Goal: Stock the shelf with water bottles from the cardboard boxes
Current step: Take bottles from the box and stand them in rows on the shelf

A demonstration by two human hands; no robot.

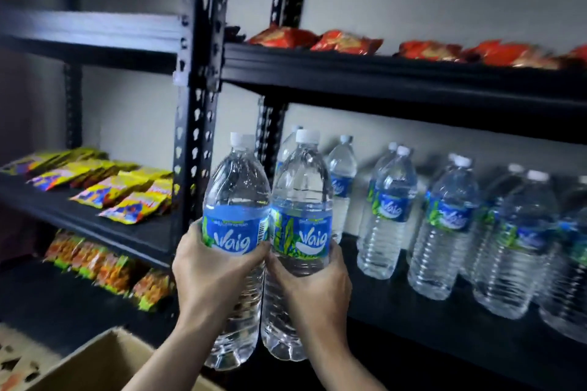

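I hold two clear water bottles with blue labels and white caps side by side in front of the black shelf point(444, 327). My left hand point(209, 273) grips the left bottle point(236, 200) around its middle. My right hand point(314, 282) grips the right bottle point(301, 197) the same way. The two bottles touch each other and stand upright in the air, left of the row on the shelf. Several more of the same bottles point(444, 225) stand on that shelf board to the right. An open cardboard box point(104, 362) sits at the bottom left, its inside hidden.
A black perforated upright point(197, 105) divides the two shelf units. Red snack packets point(346, 41) lie on the board above the bottles. Yellow packets point(120, 190) and orange packets point(104, 267) fill the left unit's boards. A pale wall is behind.
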